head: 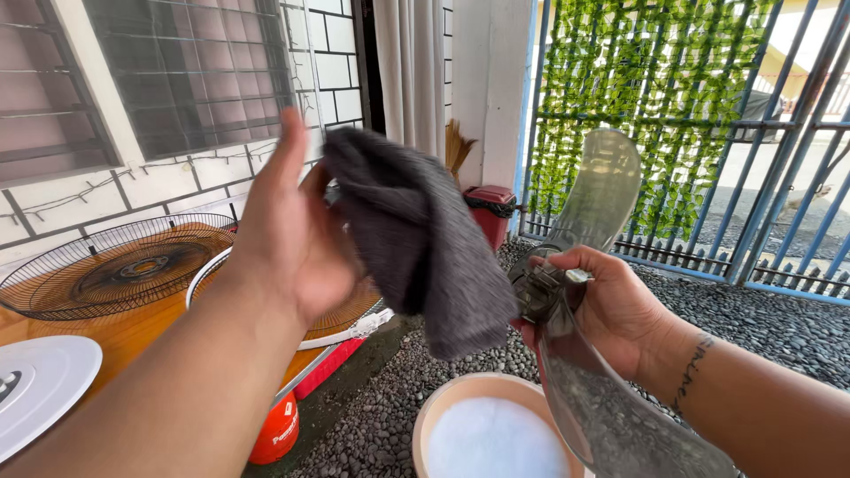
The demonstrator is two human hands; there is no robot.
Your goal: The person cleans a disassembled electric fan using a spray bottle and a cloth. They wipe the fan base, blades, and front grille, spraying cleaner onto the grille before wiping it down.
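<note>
So the left hand (288, 235) is up in front of the camera with a dark grey, soft-looking cloth (416, 239) draped off its fingers, thumb pointing up, fingers curled round the cloth's top edge. The right hand (611, 305) is closed around the hub of a clear, smoky-tinted plastic fan blade (598, 190), one blade sticking up toward the gate and another hanging down toward the bottom edge of the view (you can see the gravel right through it). The cloth hangs just left of the hub, touching or very nearly, hard to tell which. Right below both hands sits a round beige plastic basin of foamy white water (491, 429) on the grey pebble ground (779, 323). Off to the left there's an orange-brown wooden table (133, 332) carrying a black wire fan grille (115, 265) near its far edge, a second white-rimmed wire grille (341, 323) hanging over its right edge, and a white round plastic fan cover (40, 385) at its near left corner. A red plastic bin (490, 212) stands back by the wall, next to the blue metal gate (779, 159).
</note>
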